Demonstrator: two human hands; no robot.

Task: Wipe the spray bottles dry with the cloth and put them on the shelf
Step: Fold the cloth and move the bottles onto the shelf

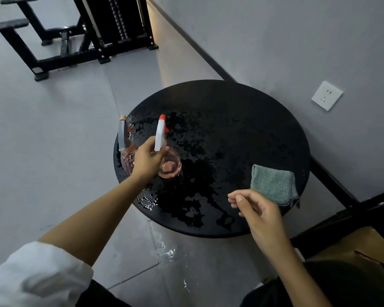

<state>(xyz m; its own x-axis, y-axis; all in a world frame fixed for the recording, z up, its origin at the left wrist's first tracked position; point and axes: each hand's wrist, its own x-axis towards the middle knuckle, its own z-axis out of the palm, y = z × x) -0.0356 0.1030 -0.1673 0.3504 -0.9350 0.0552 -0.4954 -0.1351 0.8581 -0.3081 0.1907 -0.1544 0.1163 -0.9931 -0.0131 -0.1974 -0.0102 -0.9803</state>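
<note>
Cloth (273,185) flat on wet bench (242,107), just beyond right hand (259,209), fingers (237,198) loosely curled, apparently empty | left hand (146,160) fingers grip spray bottle (160,136) at neck.

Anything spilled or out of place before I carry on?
Yes. Water is pooled across the round black table, with splashes on the floor below its near edge. The green cloth overhangs the table's right rim.
</note>
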